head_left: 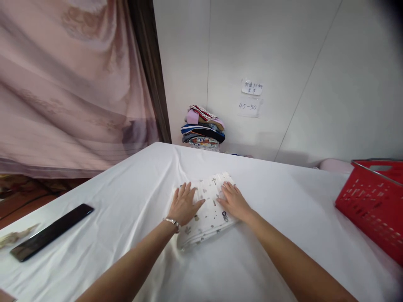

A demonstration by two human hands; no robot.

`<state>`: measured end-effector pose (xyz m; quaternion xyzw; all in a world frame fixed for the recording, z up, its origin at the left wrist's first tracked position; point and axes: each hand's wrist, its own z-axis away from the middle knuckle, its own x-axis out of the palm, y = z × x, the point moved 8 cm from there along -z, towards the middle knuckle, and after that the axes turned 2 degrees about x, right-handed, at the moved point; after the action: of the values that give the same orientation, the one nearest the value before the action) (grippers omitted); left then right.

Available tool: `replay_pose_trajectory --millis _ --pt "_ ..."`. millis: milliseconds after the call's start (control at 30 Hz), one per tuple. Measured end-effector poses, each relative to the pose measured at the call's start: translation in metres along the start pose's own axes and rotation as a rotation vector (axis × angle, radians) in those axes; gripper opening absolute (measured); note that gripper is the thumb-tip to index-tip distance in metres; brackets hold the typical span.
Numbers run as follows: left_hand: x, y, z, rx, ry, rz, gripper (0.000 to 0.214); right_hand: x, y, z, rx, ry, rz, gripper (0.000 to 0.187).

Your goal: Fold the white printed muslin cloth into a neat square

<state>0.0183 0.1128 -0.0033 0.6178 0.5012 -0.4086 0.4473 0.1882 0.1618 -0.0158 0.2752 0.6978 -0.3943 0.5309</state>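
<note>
**White on white, with red and pink at the edges**

The folded cloth is white, sprinkled with small dark grey and black motifs, some of them crosses. The tabletop under it is plain white. The bracelet is silver. The flat bar is glossy black. The basket is bright red, its wall a grid of slots. The curtain is dusty pink with faint tone-on-tone ornament. The clothes pile mixes pink, red-and-white stripes, navy and an orange print. The wall is white; the notes are white with dark handwriting.
</note>
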Motion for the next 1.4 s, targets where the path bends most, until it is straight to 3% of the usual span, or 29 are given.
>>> replay_pose_trajectory --millis 133,267,400,567,800,967,1100,1300,1400 --pt "0.022 -0.016 -0.01 -0.106 -0.028 -0.008 0.061 0.001 0.0 -0.045 0.023 -0.008 0.002 0.063" --pt "0.038 -0.022 -0.003 -0.08 -0.015 0.011 0.064 0.023 0.036 -0.065 0.189 -0.105 0.015 0.07" --pt "0.037 -0.023 0.0 -0.068 0.027 0.019 0.063 0.037 0.051 -0.065 0.205 -0.121 -0.023 0.072" --pt "0.033 -0.026 0.0 -0.107 0.055 0.076 0.059 0.034 0.058 -0.065 0.226 -0.137 -0.189 0.064" --pt "0.029 -0.069 0.011 -0.447 0.155 0.268 0.067 0.022 0.078 -0.048 0.269 -0.131 -0.255 0.059" --pt "0.035 -0.089 0.008 -0.554 0.125 0.411 0.073 0.017 0.077 -0.025 0.288 -0.045 -0.216 0.057" --pt "0.041 -0.074 -0.015 -0.481 0.1 0.468 0.065 0.01 0.088 0.008 0.377 0.009 -0.114 0.053" --pt "0.054 -0.011 -0.079 -0.202 0.023 0.653 0.064 0.004 0.121 0.092 0.491 0.156 -0.078 0.052" --pt "0.064 0.005 -0.096 -0.207 -0.087 0.658 0.065 0.004 0.13 0.119 0.514 0.198 -0.045 0.051"
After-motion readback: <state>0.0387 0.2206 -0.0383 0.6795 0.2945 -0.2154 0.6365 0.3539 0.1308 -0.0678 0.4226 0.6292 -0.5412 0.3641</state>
